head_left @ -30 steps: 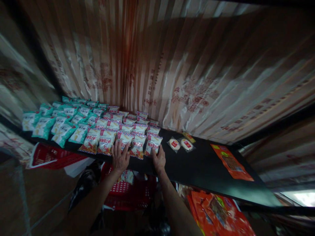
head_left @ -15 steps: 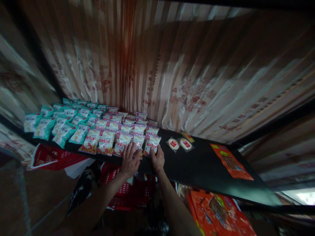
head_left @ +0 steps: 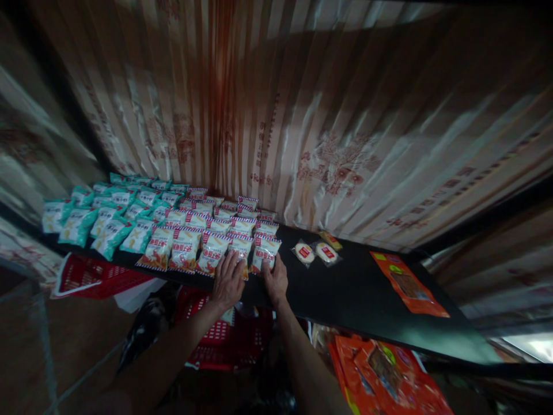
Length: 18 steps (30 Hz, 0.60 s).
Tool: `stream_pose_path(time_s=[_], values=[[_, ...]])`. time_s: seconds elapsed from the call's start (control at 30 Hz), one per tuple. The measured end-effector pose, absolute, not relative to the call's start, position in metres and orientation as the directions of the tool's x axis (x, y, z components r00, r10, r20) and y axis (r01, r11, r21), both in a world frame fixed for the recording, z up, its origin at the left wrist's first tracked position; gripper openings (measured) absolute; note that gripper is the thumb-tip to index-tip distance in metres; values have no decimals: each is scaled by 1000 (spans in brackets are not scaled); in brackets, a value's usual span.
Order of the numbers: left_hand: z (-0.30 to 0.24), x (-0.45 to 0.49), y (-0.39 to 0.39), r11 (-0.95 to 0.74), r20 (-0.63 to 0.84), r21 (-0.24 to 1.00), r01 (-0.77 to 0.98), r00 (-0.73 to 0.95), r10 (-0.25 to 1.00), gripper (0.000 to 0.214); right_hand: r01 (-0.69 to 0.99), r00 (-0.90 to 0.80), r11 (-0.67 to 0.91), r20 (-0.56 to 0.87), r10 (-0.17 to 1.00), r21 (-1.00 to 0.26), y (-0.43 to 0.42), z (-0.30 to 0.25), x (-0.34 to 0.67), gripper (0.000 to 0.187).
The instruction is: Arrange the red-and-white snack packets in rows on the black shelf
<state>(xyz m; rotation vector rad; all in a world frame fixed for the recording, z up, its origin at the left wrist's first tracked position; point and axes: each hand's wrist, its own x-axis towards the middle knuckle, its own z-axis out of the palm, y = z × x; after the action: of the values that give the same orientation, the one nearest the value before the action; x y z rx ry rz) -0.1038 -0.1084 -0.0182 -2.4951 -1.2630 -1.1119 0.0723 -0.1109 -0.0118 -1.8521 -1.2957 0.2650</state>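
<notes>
Red-and-white snack bags point(head_left: 212, 249) with striped top edges stand in rows on a black shelf. My left hand point(head_left: 228, 280) lies with outstretched fingers against the front of a bag point(head_left: 240, 245) in the front row. At the right end of that row, my right hand point(head_left: 275, 279) holds a snack bag point(head_left: 265, 248), thumb on its front and fingers along its right side. Left of these stand teal-and-white snack bags point(head_left: 113, 233), also in rows.
Two small clear packets with round white pieces point(head_left: 305, 253) lie right of the bags. Farther right is a flat orange packet point(head_left: 404, 282) on the black shelf point(head_left: 345, 300). Below the shelf are red baskets point(head_left: 242, 346) and more orange packets point(head_left: 384, 374). A pleated curtain point(head_left: 328, 115) hangs behind.
My left fingers have shifted slightly on the bag. My right hand stays at the end bag, which sits almost where it was.
</notes>
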Motion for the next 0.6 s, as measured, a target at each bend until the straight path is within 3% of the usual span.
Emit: stream_pose_path(time_s=[0.6], values=[[-5,-69,-103,-703,633,147,695,480,607,52,652,472,-133,262,842,-746,-108,-22,74,73]])
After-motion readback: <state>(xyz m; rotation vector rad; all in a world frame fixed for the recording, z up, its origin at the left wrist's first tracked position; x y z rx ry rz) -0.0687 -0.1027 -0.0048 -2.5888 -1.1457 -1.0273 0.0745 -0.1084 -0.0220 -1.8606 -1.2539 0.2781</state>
